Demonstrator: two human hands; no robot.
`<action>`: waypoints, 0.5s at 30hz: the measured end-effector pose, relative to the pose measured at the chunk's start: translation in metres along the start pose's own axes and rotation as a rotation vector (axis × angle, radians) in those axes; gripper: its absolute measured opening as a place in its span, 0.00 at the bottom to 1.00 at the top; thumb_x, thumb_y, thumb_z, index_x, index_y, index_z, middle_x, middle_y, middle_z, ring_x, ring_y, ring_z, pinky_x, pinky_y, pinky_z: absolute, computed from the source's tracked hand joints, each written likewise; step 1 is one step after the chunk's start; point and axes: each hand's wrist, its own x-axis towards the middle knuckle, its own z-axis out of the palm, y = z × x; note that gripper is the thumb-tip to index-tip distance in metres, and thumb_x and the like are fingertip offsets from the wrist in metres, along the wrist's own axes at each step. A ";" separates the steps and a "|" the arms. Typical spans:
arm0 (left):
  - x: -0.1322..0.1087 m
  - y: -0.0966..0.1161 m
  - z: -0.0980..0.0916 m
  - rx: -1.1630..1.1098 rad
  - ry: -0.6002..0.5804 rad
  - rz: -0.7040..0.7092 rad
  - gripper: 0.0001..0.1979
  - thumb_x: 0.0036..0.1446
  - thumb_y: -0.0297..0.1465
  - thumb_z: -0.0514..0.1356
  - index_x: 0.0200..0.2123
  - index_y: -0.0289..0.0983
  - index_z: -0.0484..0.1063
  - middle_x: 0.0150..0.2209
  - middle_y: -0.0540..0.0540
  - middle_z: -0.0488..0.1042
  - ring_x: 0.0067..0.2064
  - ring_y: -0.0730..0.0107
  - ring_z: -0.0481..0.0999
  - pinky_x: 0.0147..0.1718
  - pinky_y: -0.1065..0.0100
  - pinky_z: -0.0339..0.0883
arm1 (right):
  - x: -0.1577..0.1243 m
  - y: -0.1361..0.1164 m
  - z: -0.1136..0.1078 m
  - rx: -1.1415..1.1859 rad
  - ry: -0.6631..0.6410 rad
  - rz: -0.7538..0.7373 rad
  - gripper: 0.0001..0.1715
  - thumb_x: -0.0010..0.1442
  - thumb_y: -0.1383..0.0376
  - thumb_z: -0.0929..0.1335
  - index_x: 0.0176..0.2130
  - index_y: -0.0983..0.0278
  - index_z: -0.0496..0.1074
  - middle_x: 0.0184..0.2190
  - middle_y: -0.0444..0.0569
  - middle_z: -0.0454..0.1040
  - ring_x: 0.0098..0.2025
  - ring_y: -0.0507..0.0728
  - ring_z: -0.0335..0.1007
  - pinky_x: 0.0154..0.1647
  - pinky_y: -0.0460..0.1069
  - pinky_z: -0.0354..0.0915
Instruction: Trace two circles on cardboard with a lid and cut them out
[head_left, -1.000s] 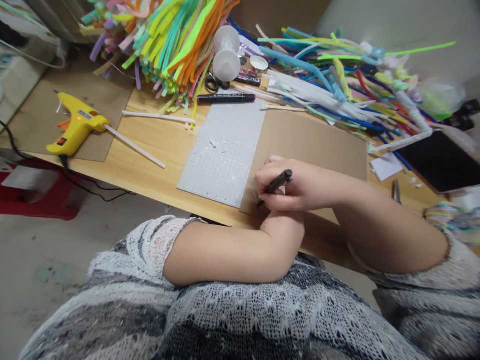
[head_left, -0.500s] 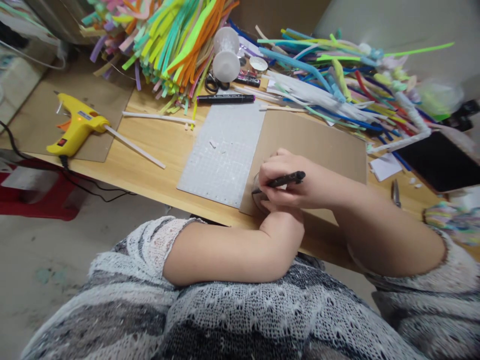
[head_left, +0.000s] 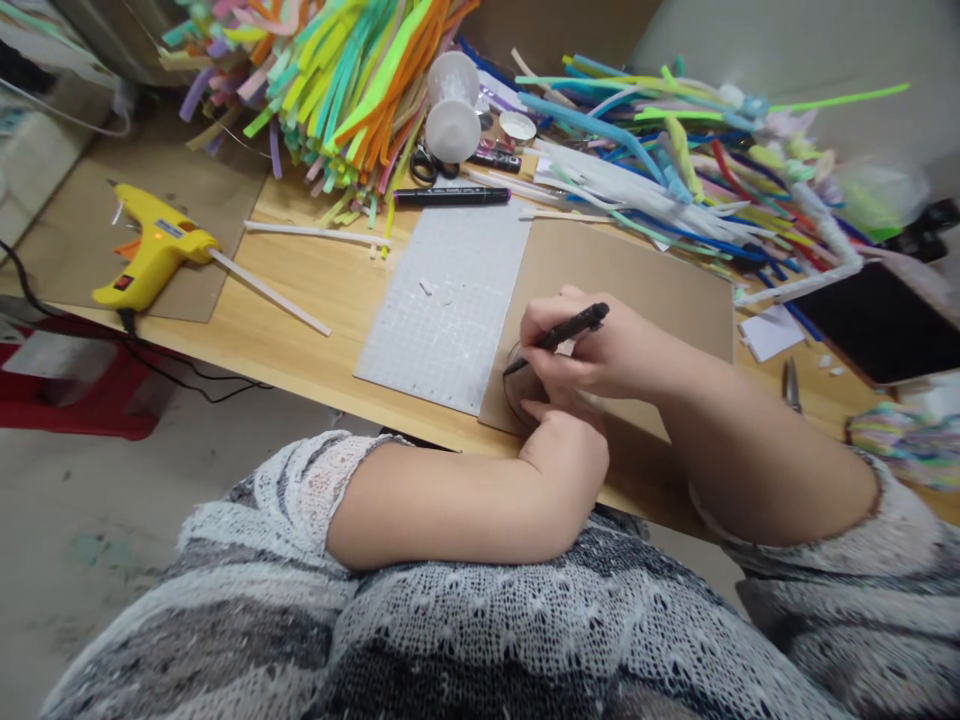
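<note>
My right hand (head_left: 596, 345) is closed around a slim black pen (head_left: 571, 326), which slants down to the left. Its tip meets the brown cardboard sheet (head_left: 637, 265) at the edge of a clear round object (head_left: 517, 392), perhaps a lid or cup. A dark curved line shows along that edge. Below my right hand, my left hand (head_left: 566, 440) bends in at the wrist, with a fingertip on the clear object. Most of its other fingers are hidden behind the hands.
A grey cutting mat (head_left: 442, 310) with small scraps lies left of the cardboard. Farther left is a yellow glue gun (head_left: 154, 250) with a glue stick in it. Colourful pipe cleaners (head_left: 360, 90), a black marker (head_left: 450, 197) and scissors (head_left: 433, 168) lie behind; a dark tablet (head_left: 877, 320) is at right.
My right hand has shifted slightly, and the pen now stands steeper, with its tip a little higher on the clear object's left edge. My left hand stays in place.
</note>
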 end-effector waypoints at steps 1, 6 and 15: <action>0.000 0.000 0.000 -0.004 -0.013 0.003 0.31 0.53 0.39 0.61 0.54 0.21 0.66 0.47 0.26 0.72 0.46 0.43 0.73 0.33 0.55 0.71 | 0.001 0.002 0.000 0.002 0.024 0.020 0.06 0.52 0.71 0.64 0.26 0.63 0.62 0.22 0.42 0.66 0.26 0.51 0.58 0.32 0.48 0.55; 0.002 0.000 0.001 0.039 -0.062 0.020 0.41 0.51 0.46 0.60 0.57 0.18 0.60 0.56 0.19 0.61 0.56 0.35 0.63 0.40 0.50 0.70 | 0.003 0.010 -0.002 0.039 0.163 0.135 0.08 0.50 0.72 0.65 0.25 0.62 0.61 0.22 0.42 0.64 0.25 0.51 0.58 0.26 0.47 0.55; 0.000 0.001 0.000 0.043 -0.018 0.011 0.31 0.54 0.39 0.59 0.56 0.22 0.63 0.50 0.26 0.70 0.50 0.40 0.70 0.35 0.55 0.71 | 0.000 -0.003 0.002 -0.110 0.115 0.080 0.06 0.51 0.72 0.64 0.26 0.62 0.62 0.22 0.42 0.66 0.25 0.51 0.58 0.32 0.49 0.55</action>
